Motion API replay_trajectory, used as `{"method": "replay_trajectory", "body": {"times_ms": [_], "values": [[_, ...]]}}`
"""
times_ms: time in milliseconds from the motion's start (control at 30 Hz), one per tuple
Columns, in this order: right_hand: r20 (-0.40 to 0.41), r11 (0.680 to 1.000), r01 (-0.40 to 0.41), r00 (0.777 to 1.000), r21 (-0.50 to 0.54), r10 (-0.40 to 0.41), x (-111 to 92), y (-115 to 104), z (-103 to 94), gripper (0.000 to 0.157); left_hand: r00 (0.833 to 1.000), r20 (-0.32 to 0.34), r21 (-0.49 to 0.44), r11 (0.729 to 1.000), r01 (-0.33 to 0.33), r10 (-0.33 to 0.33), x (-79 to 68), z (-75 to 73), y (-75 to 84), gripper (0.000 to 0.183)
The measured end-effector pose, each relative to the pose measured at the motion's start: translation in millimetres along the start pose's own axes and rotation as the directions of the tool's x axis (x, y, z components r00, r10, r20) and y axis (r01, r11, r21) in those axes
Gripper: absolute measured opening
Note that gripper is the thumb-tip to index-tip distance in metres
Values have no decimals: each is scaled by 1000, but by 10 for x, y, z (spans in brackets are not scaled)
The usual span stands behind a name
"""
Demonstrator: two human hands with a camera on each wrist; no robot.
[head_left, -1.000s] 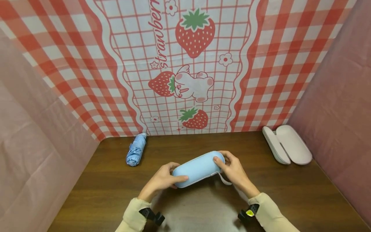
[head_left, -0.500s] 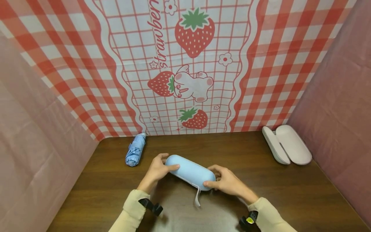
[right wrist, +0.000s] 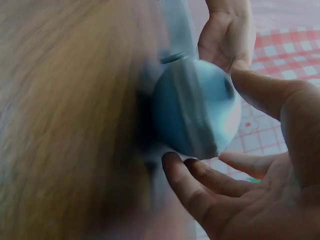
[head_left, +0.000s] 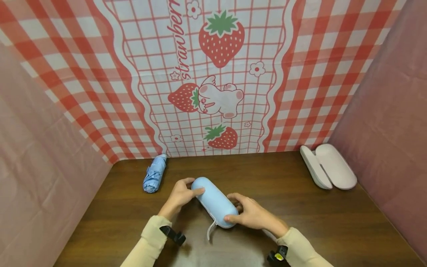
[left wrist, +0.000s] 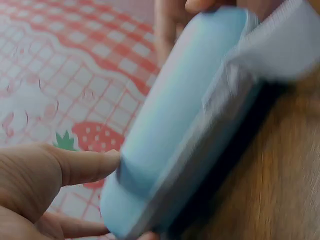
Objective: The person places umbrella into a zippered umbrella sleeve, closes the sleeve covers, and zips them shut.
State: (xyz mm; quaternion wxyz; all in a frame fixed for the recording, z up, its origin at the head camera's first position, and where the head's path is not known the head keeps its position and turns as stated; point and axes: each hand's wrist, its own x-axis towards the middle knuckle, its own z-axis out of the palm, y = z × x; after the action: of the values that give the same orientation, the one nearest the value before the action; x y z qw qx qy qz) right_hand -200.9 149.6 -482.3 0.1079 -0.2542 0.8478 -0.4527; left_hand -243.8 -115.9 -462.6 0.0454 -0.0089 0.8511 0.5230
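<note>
Smooth pale-blue capsule-shaped case (head_left: 215, 202), 6 o'clock over brown wooden worktop (head_left: 273, 174). Left hand (head_left: 180, 194), fingers part-spread, pinches its 11 o'clock end; right hand (head_left: 252, 214) likewise, 5 o'clock. Step, judged: two-handed turning; next move wants both ends steadied.

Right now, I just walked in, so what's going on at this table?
A person has a light blue case in both hands, the left hand at its far end and the right hand at its near end. The case looks closed and lies slantwise between them, with a pale strap on one side. Farther back on the table, a folded blue umbrella lies on the left and an open white case on the right, neither touched.
</note>
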Motion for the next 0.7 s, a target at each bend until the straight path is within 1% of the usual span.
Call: {"method": "replay_trajectory", "body": {"times_ms": [100, 200, 300, 467, 533, 700], "values": [[21, 999, 32, 999, -3, -32, 0, -79, 16, 68, 1000, 16, 25, 1000, -16, 15, -50, 16, 54, 74], [33, 999, 33, 999, -30, -32, 19, -153, 42, 70, 998, 39, 77, 996, -41, 39, -62, 32, 89, 78], [24, 998, 22, 999, -57, -21, 63, -208, 98, 71, 998, 61, 87, 996, -33, 28, -33, 34, 86, 79], [-19, 1000, -6, 1000, -19, 5, 161, -255, 205, 71, 995, 98, 9, 1000, -6, 5, 61, -22, 76, 79], [-38, 1000, -15, 999, -7, 14, 204, -265, 230, 71, 994, 109, -33, 999, 24, -20, 102, -45, 75, 79], [-95, 998, -25, 995, -59, 19, 316, -285, 289, 70, 989, 102, -83, 990, 112, -103, 210, -75, 60, 79]]}}
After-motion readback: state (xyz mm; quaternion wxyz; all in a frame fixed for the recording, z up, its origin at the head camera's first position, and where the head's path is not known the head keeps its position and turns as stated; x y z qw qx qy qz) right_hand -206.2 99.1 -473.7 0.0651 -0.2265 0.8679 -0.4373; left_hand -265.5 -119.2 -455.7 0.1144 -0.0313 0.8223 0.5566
